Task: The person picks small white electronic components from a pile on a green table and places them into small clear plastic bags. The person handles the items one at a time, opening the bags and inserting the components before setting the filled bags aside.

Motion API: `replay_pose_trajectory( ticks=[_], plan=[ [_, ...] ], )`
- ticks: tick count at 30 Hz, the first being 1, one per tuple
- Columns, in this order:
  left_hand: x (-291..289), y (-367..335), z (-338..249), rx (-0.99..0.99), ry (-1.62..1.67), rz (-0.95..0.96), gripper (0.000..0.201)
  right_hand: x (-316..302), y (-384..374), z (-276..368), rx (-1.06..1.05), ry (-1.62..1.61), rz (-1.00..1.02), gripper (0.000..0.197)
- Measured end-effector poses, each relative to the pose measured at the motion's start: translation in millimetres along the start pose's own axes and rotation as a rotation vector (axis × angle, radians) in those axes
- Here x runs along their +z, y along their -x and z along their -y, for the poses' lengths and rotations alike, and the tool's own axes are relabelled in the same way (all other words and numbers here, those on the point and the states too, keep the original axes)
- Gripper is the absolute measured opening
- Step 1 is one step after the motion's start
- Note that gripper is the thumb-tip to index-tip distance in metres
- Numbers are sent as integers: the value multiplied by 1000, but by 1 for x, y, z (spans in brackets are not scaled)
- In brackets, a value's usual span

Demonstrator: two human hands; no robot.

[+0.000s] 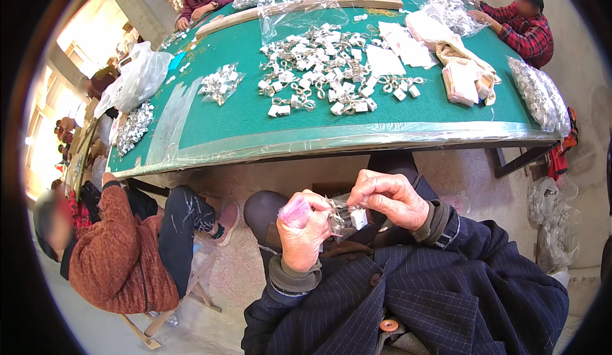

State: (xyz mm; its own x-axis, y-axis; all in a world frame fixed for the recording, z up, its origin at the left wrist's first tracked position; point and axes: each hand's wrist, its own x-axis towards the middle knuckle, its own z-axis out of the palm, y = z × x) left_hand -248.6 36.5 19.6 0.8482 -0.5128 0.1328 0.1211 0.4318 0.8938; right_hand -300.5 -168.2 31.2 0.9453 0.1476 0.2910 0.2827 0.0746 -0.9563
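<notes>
Over my lap, my left hand (304,231) is closed around a bundle of pinkish clear plastic (294,212), which looks like small bags. Between my hands hangs a small clear plastic bag (342,222) with a looped grey-white cord. A white block (359,218), like a charger plug, sits at its right end. My right hand (393,198) is closed in a pinch at the bag's upper right, just above the block. The exact grip of its fingertips is partly hidden. On the table beyond lies a wide heap of similar white blocks with looped cords (319,68).
The green table (242,122) has a plastic-covered front edge. On it are a wooden strip (299,7), white papers (386,58), a cloth (468,58) and filled bags (539,94). A person in an orange-brown jacket (118,253) sits close at left; two others work across the table.
</notes>
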Motion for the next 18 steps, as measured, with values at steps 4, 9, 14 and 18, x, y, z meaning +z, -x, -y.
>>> replay_pose_trajectory(
  ticks=[4,9,14,18],
  plan=[
    [-4,0,-1,-75,-29,91,4,-7,0,0,151,-127,-32,19],
    [-9,-5,-7,-27,-179,162,6,-6,-10,4,298,-257,-83,24],
    [-12,-11,-11,-38,-192,178,8,-3,-21,2,305,25,117,19],
    [-22,-8,-5,-118,-144,115,8,-6,-25,-5,328,86,158,21]
  ],
)
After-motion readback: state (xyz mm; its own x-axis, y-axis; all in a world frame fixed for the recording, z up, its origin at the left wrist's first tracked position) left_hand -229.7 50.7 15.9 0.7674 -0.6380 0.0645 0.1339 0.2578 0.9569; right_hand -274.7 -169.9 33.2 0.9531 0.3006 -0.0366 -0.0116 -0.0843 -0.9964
